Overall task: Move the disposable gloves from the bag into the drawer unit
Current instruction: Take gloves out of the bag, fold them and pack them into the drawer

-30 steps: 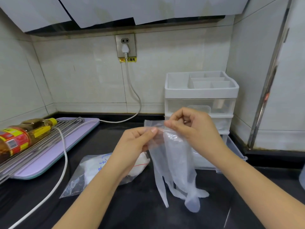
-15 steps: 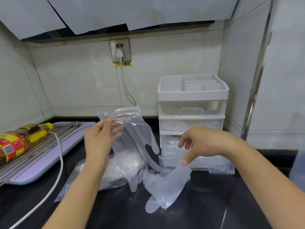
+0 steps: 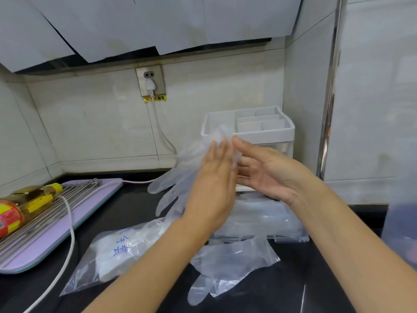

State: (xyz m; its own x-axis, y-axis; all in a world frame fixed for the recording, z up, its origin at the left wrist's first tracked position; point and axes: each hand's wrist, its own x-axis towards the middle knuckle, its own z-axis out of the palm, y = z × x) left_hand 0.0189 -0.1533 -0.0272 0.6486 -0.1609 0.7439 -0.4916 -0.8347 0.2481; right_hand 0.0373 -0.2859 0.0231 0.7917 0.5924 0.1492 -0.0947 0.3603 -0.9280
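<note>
A clear disposable glove (image 3: 178, 184) hangs in the air in front of the white drawer unit (image 3: 279, 134), its fingers pointing down and left. My left hand (image 3: 212, 190) lies flat against it with straight fingers. My right hand (image 3: 270, 175) faces it, fingers straight, thumb at the glove's crumpled cuff. The glove looks pressed between the two hands. A second glove (image 3: 232, 265) lies on the black counter (image 3: 282, 290), in front of the unit's pulled-out bottom drawer (image 3: 270, 222), which holds clear plastic. The bag (image 3: 112, 251), with more gloves in it, lies under my left forearm.
A purple board (image 3: 90, 206) with a metal rack and an oil bottle (image 3: 24, 202) sits at the left. A white cable (image 3: 67, 240) runs from the wall socket (image 3: 150, 83) across the counter. A tiled wall and a metal frame stand right of the unit.
The left hand lifted its glove up and right, in front of the unit. The right hand let the other glove drop on the counter and rose to meet the left hand.
</note>
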